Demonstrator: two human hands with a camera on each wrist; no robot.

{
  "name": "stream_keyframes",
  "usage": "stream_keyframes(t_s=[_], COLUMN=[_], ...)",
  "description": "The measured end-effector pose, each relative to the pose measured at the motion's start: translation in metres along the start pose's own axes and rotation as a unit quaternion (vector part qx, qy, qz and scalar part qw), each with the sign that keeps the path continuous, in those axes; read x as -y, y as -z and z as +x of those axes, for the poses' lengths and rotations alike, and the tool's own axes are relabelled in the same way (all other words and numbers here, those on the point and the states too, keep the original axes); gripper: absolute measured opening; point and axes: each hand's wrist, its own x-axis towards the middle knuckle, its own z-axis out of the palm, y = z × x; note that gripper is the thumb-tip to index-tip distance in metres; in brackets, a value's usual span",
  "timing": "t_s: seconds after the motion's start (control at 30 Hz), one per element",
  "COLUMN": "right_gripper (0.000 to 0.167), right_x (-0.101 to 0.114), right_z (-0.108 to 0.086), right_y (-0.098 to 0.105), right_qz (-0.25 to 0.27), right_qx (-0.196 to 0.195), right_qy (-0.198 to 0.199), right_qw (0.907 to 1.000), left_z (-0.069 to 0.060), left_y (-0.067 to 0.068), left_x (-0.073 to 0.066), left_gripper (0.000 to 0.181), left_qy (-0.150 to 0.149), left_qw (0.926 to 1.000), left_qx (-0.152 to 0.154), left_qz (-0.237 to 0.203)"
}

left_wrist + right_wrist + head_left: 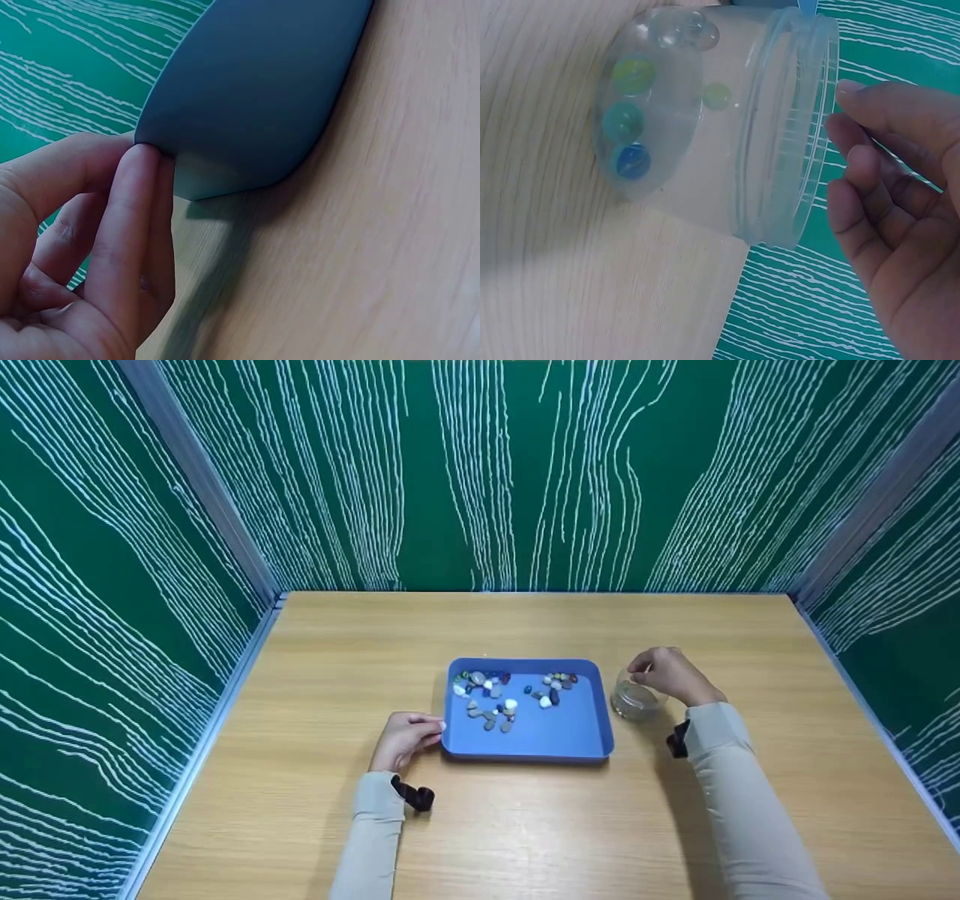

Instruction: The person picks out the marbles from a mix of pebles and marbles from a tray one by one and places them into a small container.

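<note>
A blue tray [555, 731] lies on the table with small stones and marbles in loose groups. My left hand [405, 739] pinches its left side; in the left wrist view the thumb and fingers [135, 187] hold the edge of the tray [247, 82]. Right of the tray stands a clear jar [636, 701], its mouth uncovered. My right hand [675, 675] is over that mouth, fingers loosely bent, and I see nothing between them. In the right wrist view the jar holds clear marbles, a blue marble [632, 160], a teal one [622, 122] and yellow-green ones; one yellow-green marble [716, 96] appears apart from the others, nearer the mouth.
In the tray, stones [490, 716] and marbles gather at the left, and a second group with a dark stone [554, 697] is at the back right. The wooden table [495, 825] is bounded by green walls [420, 472] with white lines.
</note>
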Motion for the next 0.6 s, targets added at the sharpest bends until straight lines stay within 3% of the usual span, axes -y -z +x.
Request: stream_keyframes(t_s=[0.2, 0.33, 0.6], right_gripper=[0.019, 0.02, 0.019], right_x=[0.0016, 0.0032, 0.0064], right_z=[0.0008, 0.0018, 0.004], right_y=[-0.0006, -0.0011, -0.0033], right_qz=[0.008, 0.012, 0.008], right_qx=[0.01, 0.018, 0.014], right_qy=[-0.008, -0.024, -0.012], right_qw=[0.9999, 0.9995, 0.9998], left_z=[0.0022, 0.0016, 0.0022], left_y=[-0.0039, -0.0045, -0.003], left_x=[-0.0008, -0.0016, 0.0002], left_gripper=[0.026, 0.028, 0.025], left_qy=[0.028, 0.029, 0.024], left_qw=[0.9993, 0.9993, 0.9993], left_qx=[-0.027, -0.025, -0.027], left_qz=[0.0, -0.002, 0.005])
